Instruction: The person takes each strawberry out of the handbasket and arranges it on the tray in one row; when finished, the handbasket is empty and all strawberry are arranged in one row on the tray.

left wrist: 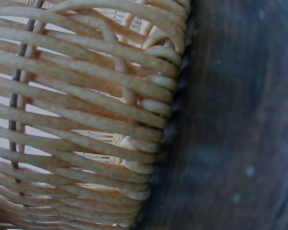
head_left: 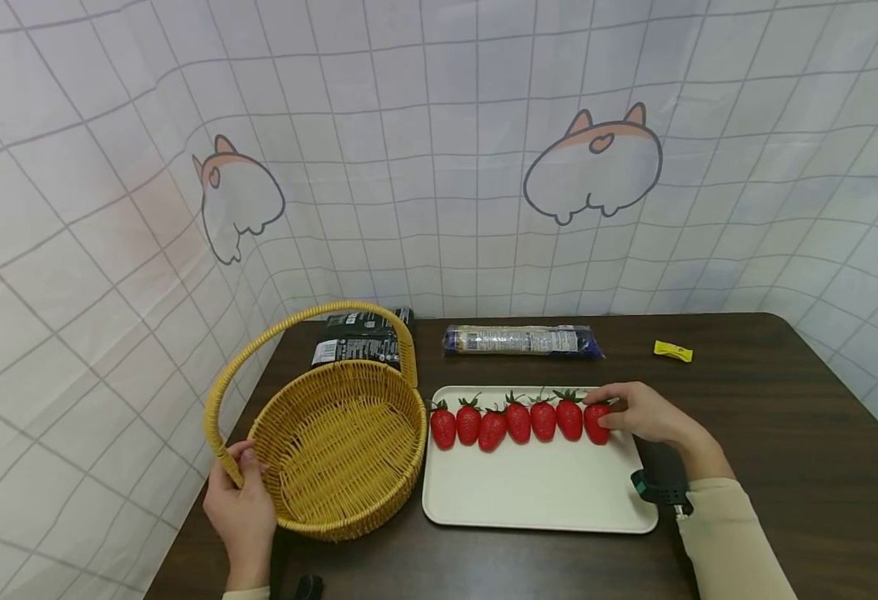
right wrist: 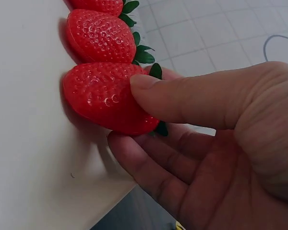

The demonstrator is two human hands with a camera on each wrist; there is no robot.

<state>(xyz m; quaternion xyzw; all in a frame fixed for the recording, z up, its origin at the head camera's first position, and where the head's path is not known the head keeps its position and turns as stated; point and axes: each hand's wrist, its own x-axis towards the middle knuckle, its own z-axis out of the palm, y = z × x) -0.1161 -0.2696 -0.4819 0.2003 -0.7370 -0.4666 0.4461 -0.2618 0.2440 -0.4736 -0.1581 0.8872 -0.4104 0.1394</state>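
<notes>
My right hand (head_left: 644,411) pinches the rightmost strawberry (right wrist: 105,96) between thumb and fingers, at the upper right of the white tray (head_left: 529,492). In the right wrist view that strawberry sits against the tray, its green leaves partly behind the thumb. Several more red strawberries (head_left: 493,430) line the tray's back edge to its left. My left hand (head_left: 242,504) grips the yellow wicker basket (head_left: 341,450) at its left side, where the arched handle (head_left: 217,392) meets the rim. No strawberry lies inside the basket. Only woven basket wall (left wrist: 81,96) and dark table show in the left wrist view.
Behind the basket lies a black printed packet (head_left: 363,337). A long clear-and-blue package (head_left: 521,340) rests behind the tray, and a small yellow wrapped piece (head_left: 673,351) is at the back right. A white grid-patterned curtain (head_left: 446,167) borders the dark table (head_left: 784,433).
</notes>
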